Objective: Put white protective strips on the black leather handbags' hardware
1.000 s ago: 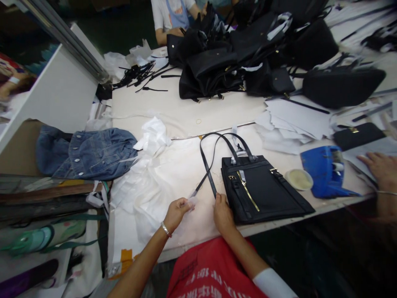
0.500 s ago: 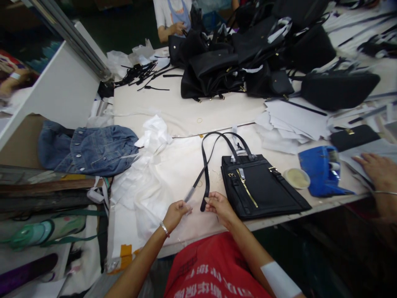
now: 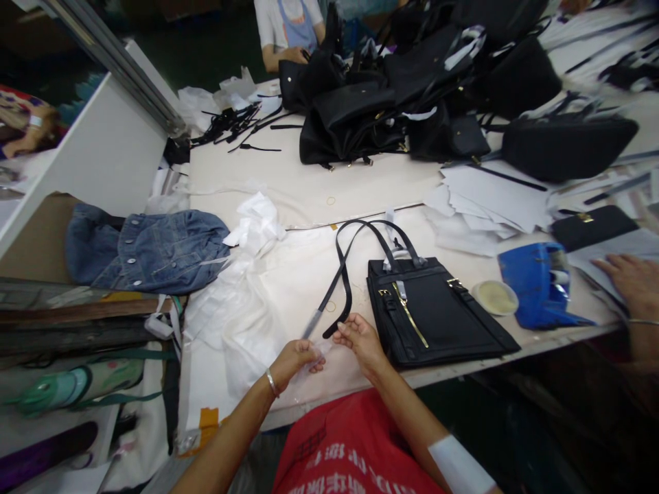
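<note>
A black handbag (image 3: pixel 443 315) with gold buckles and a gold zip lies flat at the table's front edge. Its long thin strap (image 3: pixel 344 274) loops out to the left. My right hand (image 3: pixel 362 345) is closed, pinching one dark strap end between thumb and fingers. Just left of it, my left hand (image 3: pixel 298 362) is closed on a piece of clear plastic film (image 3: pixel 323 351). The other strap end, wrapped in pale film (image 3: pixel 311 322), runs down to my left hand; whether the fingers grip it too is hidden.
A blue dustpan-like holder (image 3: pixel 535 285) and a round tub (image 3: pixel 495 298) stand right of the bag. A co-worker's hand (image 3: pixel 631 281) rests on papers at far right. Black bags (image 3: pixel 355 113) are heaped behind. White tissue (image 3: pixel 231 322) and a denim garment (image 3: pixel 154 247) lie left.
My right hand has shifted slightly left and turned the strap end toward my left hand. My left hand has moved a little down, with more clear film showing between the hands.
</note>
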{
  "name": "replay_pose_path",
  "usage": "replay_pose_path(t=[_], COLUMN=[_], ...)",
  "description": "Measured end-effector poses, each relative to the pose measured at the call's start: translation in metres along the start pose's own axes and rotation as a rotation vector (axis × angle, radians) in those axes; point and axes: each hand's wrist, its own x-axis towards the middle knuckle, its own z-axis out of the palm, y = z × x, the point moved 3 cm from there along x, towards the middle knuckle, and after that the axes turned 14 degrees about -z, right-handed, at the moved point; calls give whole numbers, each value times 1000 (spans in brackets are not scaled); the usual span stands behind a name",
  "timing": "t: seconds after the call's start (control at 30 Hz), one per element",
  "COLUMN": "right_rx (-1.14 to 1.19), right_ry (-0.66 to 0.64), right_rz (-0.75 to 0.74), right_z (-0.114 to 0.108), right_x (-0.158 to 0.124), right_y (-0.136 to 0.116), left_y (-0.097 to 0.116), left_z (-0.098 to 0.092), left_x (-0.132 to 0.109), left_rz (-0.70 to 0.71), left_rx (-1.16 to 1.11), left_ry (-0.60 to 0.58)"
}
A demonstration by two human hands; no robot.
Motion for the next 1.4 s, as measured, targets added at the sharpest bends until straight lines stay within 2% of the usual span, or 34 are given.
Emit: replay_pose_path(t=[0.4, 0.63, 0.97, 1.2, 1.4], right_rx=[1, -2, -72, -131, -87], right_ry=[-28, -42, -58, 3, -124], right_rz=[13, 8, 45, 54, 227], right_z=[0, 2, 0, -1, 1], right_x=[3, 5, 2, -3, -5], right_y=[-1, 0, 4, 19, 23], left_y=[12, 14, 14, 16, 12], left_z=[4, 5, 4, 12, 12], left_x=[-8, -8, -3, 0, 1], left_rz=[-34, -49, 73, 182, 160], left_rx=[-59, -50, -79, -17, -34], left_ry=[-91, -99, 38, 110, 146])
